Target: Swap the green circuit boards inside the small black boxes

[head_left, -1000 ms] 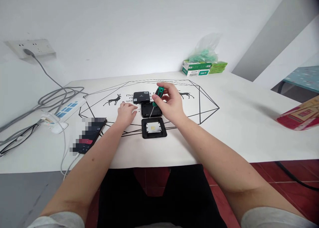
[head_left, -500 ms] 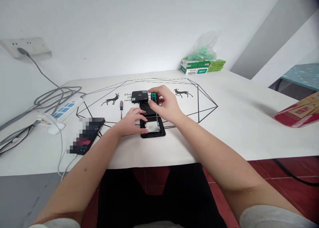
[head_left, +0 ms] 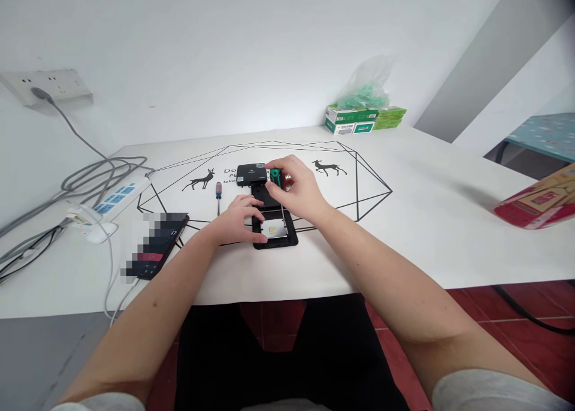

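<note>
An opened black casing [head_left: 291, 241] lies on the table with a silver metal plate [head_left: 279, 226] inside; a small yellow square shows on the plate. My left hand [head_left: 238, 220] grips the casing's left side, fingers spread along it and thumb low on the edge. In my right hand [head_left: 299, 189] is a green-handled screwdriver [head_left: 275, 175], held upright. Its shaft points down at the plate's right edge; the exact tip contact is too small to make out. Just behind are a flat black part [head_left: 264, 196] and a black cover with stickers [head_left: 251, 174].
A second screwdriver [head_left: 218, 196] lies left of the casing. Farther left are a phone [head_left: 164, 237] with a cable and a power strip [head_left: 119, 198] with coiled cords. Green boxes [head_left: 353, 114] stand by the wall under a plastic bag [head_left: 366, 84]. A red package [head_left: 534, 201] sits right.
Both hands stay almost where they were. The screwdriver's handle looks very slightly shifted left, along with a small shift of the view; the phone's display has changed.
</note>
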`<state>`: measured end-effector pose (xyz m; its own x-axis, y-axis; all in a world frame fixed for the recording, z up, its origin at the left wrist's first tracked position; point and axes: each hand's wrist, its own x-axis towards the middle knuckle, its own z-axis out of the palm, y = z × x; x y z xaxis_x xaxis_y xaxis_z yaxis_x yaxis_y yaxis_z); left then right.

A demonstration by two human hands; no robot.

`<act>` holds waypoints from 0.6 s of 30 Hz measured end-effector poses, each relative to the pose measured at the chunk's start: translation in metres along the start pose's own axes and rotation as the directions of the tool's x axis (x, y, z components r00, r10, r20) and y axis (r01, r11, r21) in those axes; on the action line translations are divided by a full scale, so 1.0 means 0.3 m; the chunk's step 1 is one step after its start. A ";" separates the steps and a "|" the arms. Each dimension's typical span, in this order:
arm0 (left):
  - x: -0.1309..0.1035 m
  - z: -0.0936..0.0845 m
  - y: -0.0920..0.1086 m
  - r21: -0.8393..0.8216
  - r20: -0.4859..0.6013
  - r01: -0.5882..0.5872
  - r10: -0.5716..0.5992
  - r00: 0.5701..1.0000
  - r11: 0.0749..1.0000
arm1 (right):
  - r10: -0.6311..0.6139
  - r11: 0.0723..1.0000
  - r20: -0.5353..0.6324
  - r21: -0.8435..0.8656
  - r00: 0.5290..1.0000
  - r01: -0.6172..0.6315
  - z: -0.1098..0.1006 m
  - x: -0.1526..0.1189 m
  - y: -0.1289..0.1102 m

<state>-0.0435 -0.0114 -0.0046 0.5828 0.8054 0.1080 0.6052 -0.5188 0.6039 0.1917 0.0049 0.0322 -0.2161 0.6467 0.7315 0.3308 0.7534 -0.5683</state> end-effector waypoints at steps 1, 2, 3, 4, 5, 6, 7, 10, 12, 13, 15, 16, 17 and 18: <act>0.000 0.000 0.001 -0.001 0.001 0.001 -0.001 1.000 1.000 | 0.004 1.000 -0.011 0.004 1.000 -0.004 -0.002 0.001 -0.001; -0.001 0.000 0.001 -0.003 0.001 0.000 0.000 1.000 1.000 | 0.007 1.000 -0.020 0.006 1.000 -0.007 -0.003 0.001 -0.002; -0.001 0.000 0.000 -0.004 0.002 -0.003 0.003 1.000 1.000 | 0.006 1.000 -0.025 0.008 1.000 -0.005 -0.004 0.001 -0.002; -0.001 0.000 0.000 -0.006 0.001 -0.006 0.006 1.000 1.000 | 0.000 1.000 -0.025 0.009 1.000 0.000 -0.004 0.001 -0.001; 0.000 0.000 -0.001 -0.006 -0.003 -0.007 0.007 1.000 1.000 | -0.004 1.000 -0.018 0.007 1.000 0.004 -0.004 0.001 0.000; 0.000 0.001 -0.003 -0.007 -0.008 -0.007 0.007 1.000 1.000 | -0.007 1.000 -0.007 0.004 1.000 0.007 -0.003 0.000 0.001; 0.000 0.001 -0.004 -0.006 -0.011 -0.006 0.006 1.000 1.000 | -0.008 1.000 0.003 0.001 1.000 0.008 -0.003 0.000 0.002; 0.000 0.001 -0.005 -0.002 -0.017 -0.003 0.002 1.000 1.000 | 0.004 1.000 0.011 -0.001 1.000 -0.004 -0.001 -0.002 0.003; -0.001 0.000 -0.004 -0.004 -0.013 -0.001 0.001 1.000 1.000 | 0.014 1.000 -0.007 0.002 1.000 -0.014 -0.001 -0.002 0.002; -0.001 -0.001 -0.004 -0.004 -0.009 -0.001 0.001 1.000 1.000 | 0.020 1.000 -0.016 0.003 1.000 -0.020 -0.001 -0.002 0.001; -0.001 -0.002 -0.003 0.000 -0.003 -0.004 0.004 1.000 1.000 | 0.025 1.000 -0.023 0.004 0.999 -0.025 -0.001 -0.002 0.002; -0.001 -0.003 -0.004 0.004 -0.004 -0.009 0.009 1.000 1.000 | 0.024 1.000 -0.022 0.005 0.999 -0.024 -0.001 -0.002 0.002; -0.001 -0.002 -0.005 0.007 -0.008 -0.015 0.015 1.000 1.000 | 0.019 1.000 -0.021 0.006 1.000 -0.019 0.000 -0.001 0.003; -0.001 -0.002 -0.007 0.008 -0.016 -0.022 0.022 1.000 1.000 | 0.015 1.000 -0.019 0.007 1.000 -0.015 0.001 -0.001 0.003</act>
<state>-0.0453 -0.0104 -0.0055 0.5872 0.7983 0.1338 0.5966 -0.5385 0.5951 0.1919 0.0053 0.0314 -0.1935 0.6559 0.7296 0.3278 0.7441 -0.5821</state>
